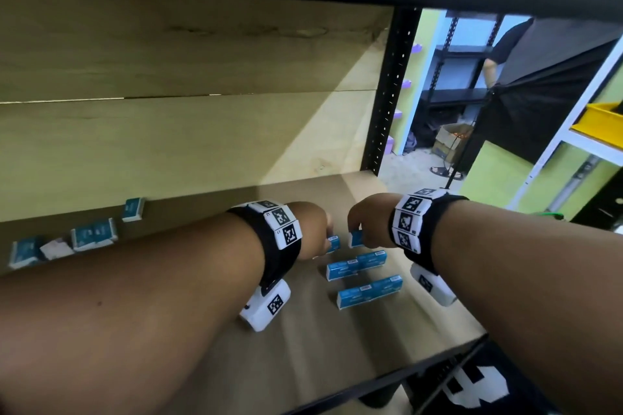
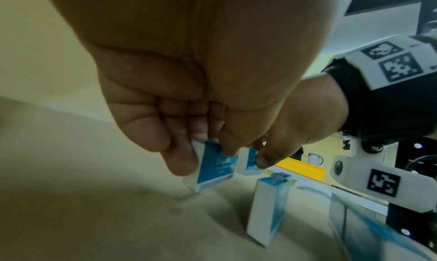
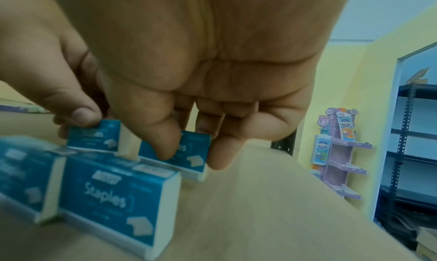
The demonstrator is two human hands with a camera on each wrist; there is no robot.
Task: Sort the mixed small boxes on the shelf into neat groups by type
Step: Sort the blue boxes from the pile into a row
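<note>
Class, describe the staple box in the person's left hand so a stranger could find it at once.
Start at the wooden shelf and find the rows of blue staple boxes at its right. Behind them two boxes are held. Yours is the staple box pinched by the left hand, tipped on an edge.

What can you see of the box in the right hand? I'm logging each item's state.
The box in the right hand is a small blue carton with white ends and white lettering ending in "s", like the "Staples" boxes before it. It looks like closed cardboard, lying on its long edge on the wooden shelf. The right hand pinches it from above, beside the box the left hand holds.
</note>
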